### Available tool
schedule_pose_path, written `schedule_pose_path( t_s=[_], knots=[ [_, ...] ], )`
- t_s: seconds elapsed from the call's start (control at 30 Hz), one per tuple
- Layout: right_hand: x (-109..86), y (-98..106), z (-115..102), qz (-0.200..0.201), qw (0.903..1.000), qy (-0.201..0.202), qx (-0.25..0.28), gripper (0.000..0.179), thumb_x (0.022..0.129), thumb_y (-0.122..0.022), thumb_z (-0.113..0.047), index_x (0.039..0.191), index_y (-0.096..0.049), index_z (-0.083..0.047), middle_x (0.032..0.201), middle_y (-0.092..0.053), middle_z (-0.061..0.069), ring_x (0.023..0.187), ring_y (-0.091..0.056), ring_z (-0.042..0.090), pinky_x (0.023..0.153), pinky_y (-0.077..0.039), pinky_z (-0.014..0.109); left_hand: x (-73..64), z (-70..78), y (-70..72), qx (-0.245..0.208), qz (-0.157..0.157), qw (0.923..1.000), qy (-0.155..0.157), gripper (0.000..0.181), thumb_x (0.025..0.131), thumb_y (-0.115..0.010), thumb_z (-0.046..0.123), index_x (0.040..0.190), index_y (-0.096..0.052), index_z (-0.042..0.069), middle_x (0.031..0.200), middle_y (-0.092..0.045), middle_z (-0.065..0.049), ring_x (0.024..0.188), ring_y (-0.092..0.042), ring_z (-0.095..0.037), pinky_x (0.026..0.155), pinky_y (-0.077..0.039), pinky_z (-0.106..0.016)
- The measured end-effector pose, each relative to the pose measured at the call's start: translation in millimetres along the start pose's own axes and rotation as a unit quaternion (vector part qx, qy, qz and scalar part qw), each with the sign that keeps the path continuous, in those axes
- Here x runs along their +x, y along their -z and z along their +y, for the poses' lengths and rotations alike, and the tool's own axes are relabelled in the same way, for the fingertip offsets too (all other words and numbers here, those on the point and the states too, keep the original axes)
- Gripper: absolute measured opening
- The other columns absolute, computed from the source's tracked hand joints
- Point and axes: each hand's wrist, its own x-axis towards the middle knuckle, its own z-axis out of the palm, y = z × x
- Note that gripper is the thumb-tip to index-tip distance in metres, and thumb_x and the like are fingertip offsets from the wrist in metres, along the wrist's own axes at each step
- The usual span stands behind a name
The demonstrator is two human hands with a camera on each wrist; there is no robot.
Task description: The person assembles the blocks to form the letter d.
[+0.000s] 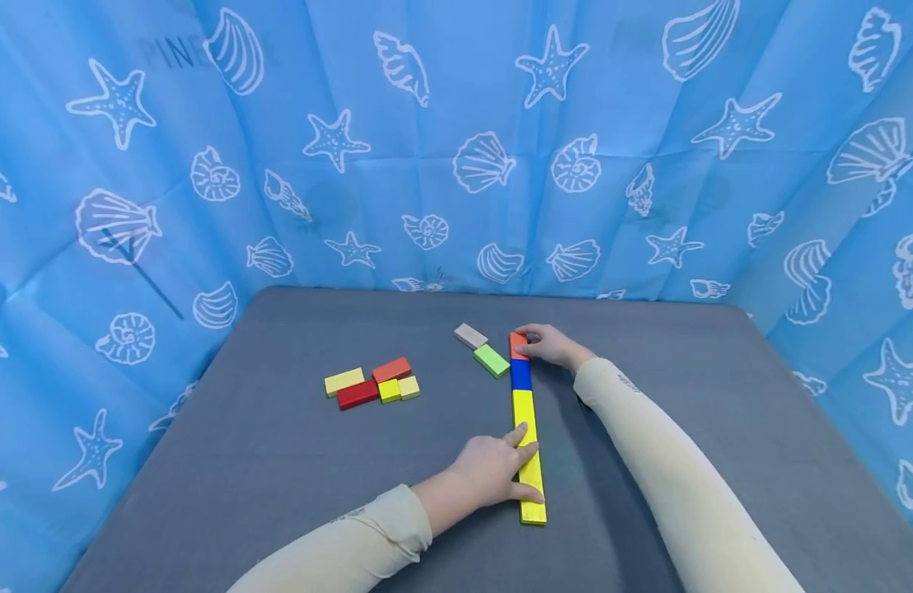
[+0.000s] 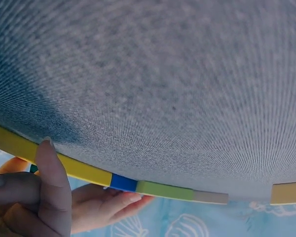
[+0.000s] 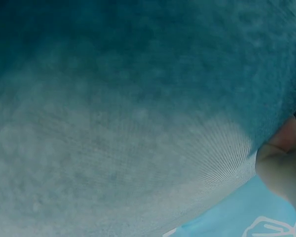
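In the head view a straight row of flat blocks runs away from me: a long yellow strip (image 1: pixel 526 408), a blue block (image 1: pixel 521 375) and an orange block (image 1: pixel 519 339) at the far end. My left hand (image 1: pixel 488 471) lies across the yellow strip with fingers spread and touching its top. At the far end my right hand (image 1: pixel 549 344) pinches the orange block between thumb and fingers. The left wrist view shows the yellow strip (image 2: pixel 84 170) edge-on, meeting the blue block (image 2: pixel 123 182). Only part of the right hand (image 3: pixel 281 158) shows in its wrist view.
Left of the row's far end lie a light green block (image 1: pixel 492 361) and a pale greyish block (image 1: pixel 470 335), corner to corner. Farther left sits a cluster with a red block (image 1: pixel 358 394) and several yellow and orange ones. A blue curtain (image 1: pixel 427 198) borders the grey table (image 1: pixel 278 494).
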Motion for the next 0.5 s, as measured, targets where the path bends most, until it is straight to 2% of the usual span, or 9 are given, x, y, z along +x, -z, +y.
schedule_pose_path(
  t_s=[0.37,0.5],
  knots=[
    [-2.3,-2.8,0.4,-0.004,1.0000,0.005,-0.002,0.050,0.101,-0.054,-0.022,0.145,-0.042,-0.003,0.148,-0.034,0.027,0.129,-0.038,0.043,0.105,-0.033,0.054,-1.2,1.2,-0.7,0.001,0.001,1.0000,0.006,0.073,0.082,-0.057,0.070,0.144,-0.049,0.032,0.151,-0.040,0.004,0.107,-0.063,-0.010,0.072,-0.049,-0.026],
    [-3.7,-1.4,0.2,-0.007,0.9999,-0.011,0.009,0.057,0.101,-0.054,-0.025,0.151,-0.033,-0.007,0.151,-0.030,0.026,0.134,-0.034,0.043,0.107,-0.031,0.054,-0.8,2.8,-2.6,0.009,0.000,0.9999,0.010,0.073,0.083,-0.056,0.070,0.145,-0.047,0.032,0.152,-0.038,0.005,0.099,-0.066,-0.010,0.066,-0.047,-0.026]
  ],
)
